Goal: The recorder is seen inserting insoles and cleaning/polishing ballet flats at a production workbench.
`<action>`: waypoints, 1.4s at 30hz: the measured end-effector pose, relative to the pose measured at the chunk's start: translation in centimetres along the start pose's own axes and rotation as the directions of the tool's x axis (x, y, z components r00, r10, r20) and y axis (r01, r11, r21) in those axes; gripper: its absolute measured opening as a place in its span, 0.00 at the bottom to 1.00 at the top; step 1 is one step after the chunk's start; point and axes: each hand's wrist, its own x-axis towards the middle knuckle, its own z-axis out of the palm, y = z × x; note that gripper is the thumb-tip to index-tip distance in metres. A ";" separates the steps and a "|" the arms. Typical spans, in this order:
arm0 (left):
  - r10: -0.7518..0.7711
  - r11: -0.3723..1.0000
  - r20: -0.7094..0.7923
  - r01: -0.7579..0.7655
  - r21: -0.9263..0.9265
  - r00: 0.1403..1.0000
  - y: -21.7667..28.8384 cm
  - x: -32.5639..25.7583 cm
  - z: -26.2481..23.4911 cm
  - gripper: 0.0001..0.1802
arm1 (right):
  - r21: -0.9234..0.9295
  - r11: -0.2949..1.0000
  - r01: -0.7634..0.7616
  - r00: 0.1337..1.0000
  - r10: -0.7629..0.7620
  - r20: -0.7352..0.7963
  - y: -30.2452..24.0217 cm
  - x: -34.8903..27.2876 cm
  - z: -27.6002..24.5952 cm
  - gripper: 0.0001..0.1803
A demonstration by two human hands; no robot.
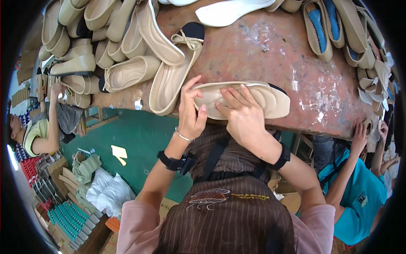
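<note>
At far left I see a co-worker beside the pile of beige flats. My left hand grips the heel end of a beige flat shoe lying at the worn red table's near edge; my right hand presses fingers into its insole. Another person's teal sleeve is at right.
</note>
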 end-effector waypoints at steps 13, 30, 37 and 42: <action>-0.376 0.916 0.201 0.330 0.229 0.904 3.8 5.8 4.5 0.26 | 0.226 0.745 -0.627 0.757 0.652 -0.049 4.6 0.3 -2.3 0.64; -0.386 0.891 -0.001 0.373 0.259 0.923 2.0 7.9 6.6 0.23 | 0.265 0.692 -0.671 0.679 0.718 -0.156 6.8 0.5 -0.3 0.31; -0.354 0.935 0.025 0.355 -0.027 0.935 5.6 3.6 5.0 0.46 | 0.603 0.756 -0.255 0.734 0.557 -0.388 7.1 3.5 -4.5 0.46; -0.017 0.996 0.146 0.004 0.089 0.989 5.0 -1.4 6.5 0.71 | 0.244 0.927 -0.286 0.905 0.345 -0.251 1.2 -0.4 -4.4 0.15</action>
